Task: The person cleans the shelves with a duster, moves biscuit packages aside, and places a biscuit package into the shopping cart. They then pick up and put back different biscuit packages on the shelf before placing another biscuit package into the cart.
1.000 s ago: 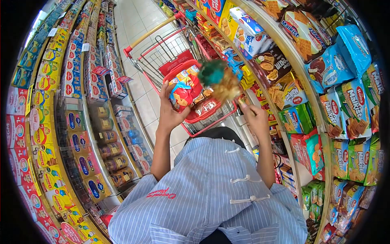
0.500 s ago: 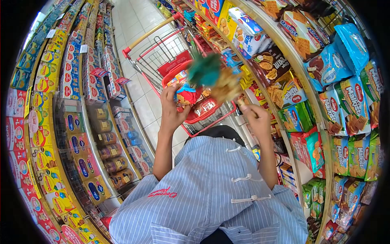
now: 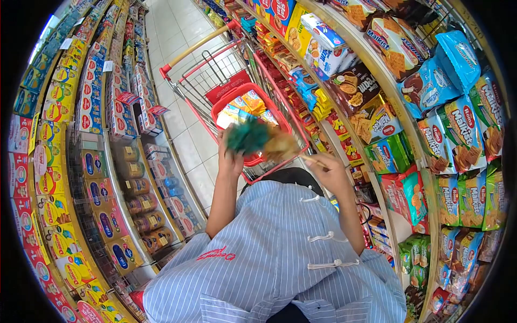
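Pale floor tiles (image 3: pixel 198 141) underlie the cart (image 3: pixel 202 47), where the right hand (image 3: pixel 334 173) clenches the stick of a blurred, feathery duster (image 3: pixel 249 138) above the red basket (image 3: pixel 281 116), its low tuft liable to snag packets (image 3: pixel 253 101) if swung carelessly, the left hand's (image 3: pixel 231 163) hold unclear.

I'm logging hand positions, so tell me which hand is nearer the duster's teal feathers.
Left. The left hand is at the edge of the teal feathers, which partly hide its fingers; the right hand grips the handle at the duster's other end.
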`<state>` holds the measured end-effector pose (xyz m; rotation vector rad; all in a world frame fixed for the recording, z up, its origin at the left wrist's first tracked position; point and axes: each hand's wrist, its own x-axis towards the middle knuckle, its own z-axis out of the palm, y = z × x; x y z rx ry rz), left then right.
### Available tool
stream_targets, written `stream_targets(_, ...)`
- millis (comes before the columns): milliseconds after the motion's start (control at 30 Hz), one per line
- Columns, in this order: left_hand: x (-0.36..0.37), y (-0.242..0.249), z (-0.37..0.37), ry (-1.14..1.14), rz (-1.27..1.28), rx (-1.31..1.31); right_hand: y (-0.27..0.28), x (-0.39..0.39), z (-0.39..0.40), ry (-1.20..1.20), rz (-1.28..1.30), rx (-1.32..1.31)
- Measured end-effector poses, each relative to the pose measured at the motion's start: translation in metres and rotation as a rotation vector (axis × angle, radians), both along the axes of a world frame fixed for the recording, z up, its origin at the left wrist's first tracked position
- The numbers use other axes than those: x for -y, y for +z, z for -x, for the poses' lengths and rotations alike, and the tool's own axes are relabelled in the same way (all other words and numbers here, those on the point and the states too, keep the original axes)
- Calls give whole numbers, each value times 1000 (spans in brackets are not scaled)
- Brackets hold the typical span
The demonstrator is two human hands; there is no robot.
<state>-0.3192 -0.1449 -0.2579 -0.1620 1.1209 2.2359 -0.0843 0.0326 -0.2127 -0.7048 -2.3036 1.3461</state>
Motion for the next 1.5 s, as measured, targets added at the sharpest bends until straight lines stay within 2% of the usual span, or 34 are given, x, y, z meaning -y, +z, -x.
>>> stream_targets(67, 2, 8, 2, -132, -107, 166, -23, 0, 2, 54, -115, -9)
stream_targets(133, -4, 24, -6, -56, -114, 193, -43, -11, -3, -22, -28, -75)
stream_targets(200, -5, 24, -5, 33, -124, 217, -31, -16, -1, -298, 77, 291)
stream_targets(267, -5, 14, 0, 118, -154, 299, -20, -11, -1, -314, 42, 348)
stream_targets(333, -3, 9, 1, 144, -151, 339, -17, -2, -1, -172, 125, 59)
stream_targets(367, 0, 5, 2, 96, -197, 364, 5, 4, 4, -67, 52, 53)
stream_targets(400, 6, 1, 5, 49, -243, 388, 0, 5, 5, -72, 56, 61)
stream_targets(433, 16, 0, 7, -129, -283, 262, -10, 5, 9, 21, 3, 120)
stream_targets(467, 15, 0, 5, -126, -277, 266, -23, 5, 13, 118, -48, 177)
stream_targets(533, 11, 4, -1, 203, -136, 311, -57, -1, 11, 110, 6, 184)
stream_targets(600, 23, 3, -2, 253, -139, 330, -80, -9, 9, -38, -40, 360)
stream_targets(733, 59, -12, -1, 303, -225, 341, -137, -19, -2, 53, -49, 484)
stream_targets(767, 67, -14, -2, 359, -175, 413, -130, -20, 5, 57, -60, 472)
stream_targets(833, 79, -21, -3, 425, -114, 491, -111, -4, 18, 80, 103, 550)
stream_targets(867, 85, -23, -5, 445, -79, 521, -115, 1, 24, 89, 111, 555)
stream_targets(933, 99, -29, -10, 475, -19, 562, -129, 15, 34, 108, 3, 257)
stream_targets(967, 102, -31, -12, 451, -12, 570, -123, 21, 38, 113, 23, 272)
stream_targets(1033, 103, -31, -17, 390, -5, 629, -97, 25, 46, 275, -183, 457)
stream_targets(1067, 105, -34, -19, 392, 4, 635, -94, 31, 45, 277, -174, 463)
stream_targets(1133, 102, -37, -24, 124, -177, 581, -85, 41, 47, 312, -42, 357)
stream_targets(1167, 92, -18, -33, 34, -75, 448, -72, 47, 48, 351, -21, 339)
stream_targets(1200, 90, -16, -37, 24, -87, 441, -55, 53, 49, 342, -34, 334)
stream_targets(1267, 86, -10, -45, -265, -219, 468, -26, 66, 47, 391, 63, 30)
stream_targets(1300, 80, -4, -51, -312, -183, 520, -21, 70, 48, 386, 188, 8)
stream_targets(1333, 76, -3, -56, -329, -191, 514, -16, 74, 48, 374, 174, 3)
stream_targets(1400, 71, 1, -64, -589, -274, 462, 0, 83, 49, 318, 566, -222)
stream_targets(1433, 69, 4, -68, -625, -267, 561, 12, 88, 46, 264, 622, -241)
stream_targets(1500, 68, 27, -81, -735, -215, 487, 11, 94, 40, 219, 647, -263)
